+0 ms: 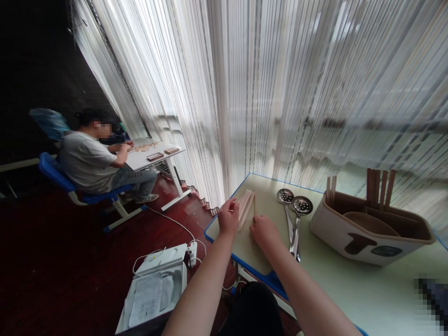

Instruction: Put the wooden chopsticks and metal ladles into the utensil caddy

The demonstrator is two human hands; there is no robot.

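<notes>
Several pale wooden chopsticks (246, 210) lie side by side on the near-left part of the table, between my two hands. My left hand (228, 216) is at their left side, its fingers curled in; whether anything is inside them cannot be made out. A single darker chopstick (255, 205) sticks out from the fingers of my right hand (265, 230), which is closed around its near end at the right of the bundle. Two slotted metal ladles (297, 226) lie to the right of my right hand, handles toward me.
A beige divided holder (350, 247) with wooden sticks stands on the pale blue-edged table (371, 289). At the right edge is a blurred-out dark object (436, 296). An open white box (157, 289) and power strip (192, 254) are left below. Another person (91, 158) sits at a white table.
</notes>
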